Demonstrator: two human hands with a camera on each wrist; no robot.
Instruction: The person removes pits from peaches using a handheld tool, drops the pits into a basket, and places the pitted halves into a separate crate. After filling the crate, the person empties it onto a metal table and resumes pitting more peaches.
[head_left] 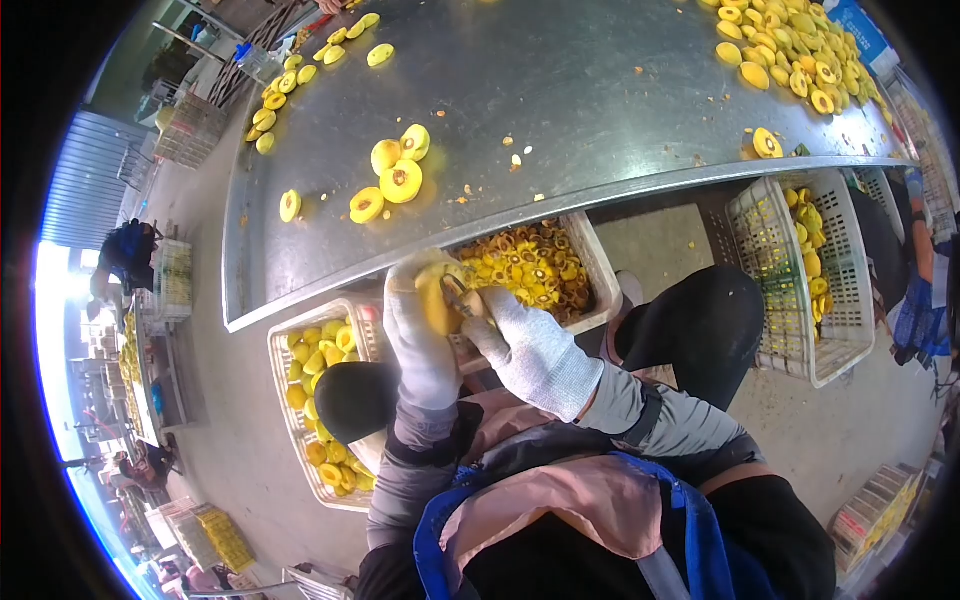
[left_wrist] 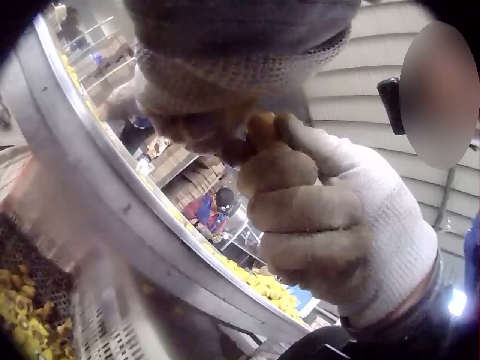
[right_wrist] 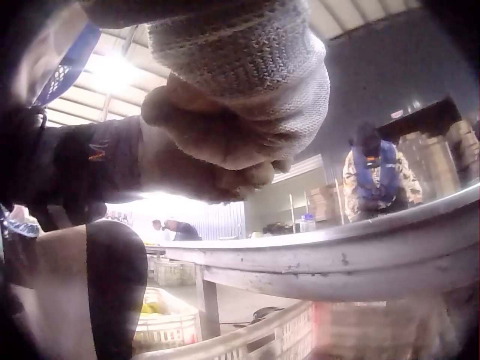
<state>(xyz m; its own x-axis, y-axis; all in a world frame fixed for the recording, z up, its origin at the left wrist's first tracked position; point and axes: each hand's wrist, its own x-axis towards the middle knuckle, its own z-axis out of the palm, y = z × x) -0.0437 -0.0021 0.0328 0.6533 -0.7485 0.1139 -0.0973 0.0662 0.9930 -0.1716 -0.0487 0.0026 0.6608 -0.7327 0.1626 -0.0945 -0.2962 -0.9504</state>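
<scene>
Both hands wear whitish knit gloves and meet just off the table's near edge. My left hand [head_left: 415, 335] holds a yellow peach half [head_left: 434, 303] in its fingers. Against that fruit my right hand [head_left: 535, 350] grips a small pitting tool [head_left: 456, 288], its metal part at the peach flesh. In the left wrist view the right hand [left_wrist: 315, 195] has its fingers curled round the tool's brownish handle [left_wrist: 262, 129]. Below the hands a crate [head_left: 605, 285] holds cut peach pieces and pits. Left of it, another crate [head_left: 283, 400] holds yellow peach halves.
On the metal table [head_left: 560, 110] lie a few peach halves [head_left: 400, 180] near the left, a row along the far left edge, and a large pile [head_left: 790, 45] at the back right. A white crate [head_left: 845, 290] stands at right. Other people work farther off.
</scene>
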